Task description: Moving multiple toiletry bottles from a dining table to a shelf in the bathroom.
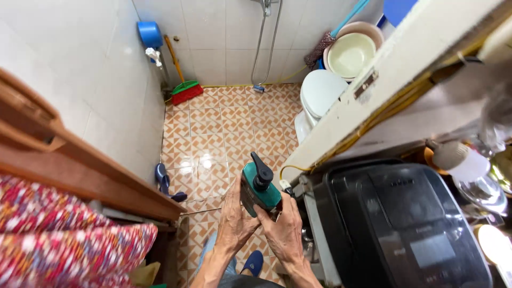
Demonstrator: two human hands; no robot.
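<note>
While the camera looks straight down into a narrow tiled bathroom, both of the person's hands are wrapped about a teal pump bottle (257, 190) with a black pump head, held in the air above the patterned orange floor (213, 128), close to the near edge of the view. The left hand (234, 218) clasps the bottle's left side, fingers closed against its body. The right hand (285, 229) grips it from the lower right, thumb laid across the front of the bottle. The bottle tilts slightly, its pump nozzle pointing up and away from the person.

Just to the right of the hands stands a black appliance (400, 224) with a glossy lid, and beyond it a pale door frame (394, 74) runs diagonally. On the floor below, a blue slipper (254, 262) shows between the forearms, and a pair of blue slippers (165, 181) lies against the left wall. At the far end of the floor a green and red broom (184, 88) leans in the left corner, beneath a blue scoop (150, 33) hung on the wall. A white toilet (320, 96) with its lid down sits at the far right, with stacked basins (352, 50) just behind it. A shower hose (266, 48) hangs down the back wall. At the lower left a flowered red cloth (58, 234) lies beside a wooden rail (80, 165).
</note>
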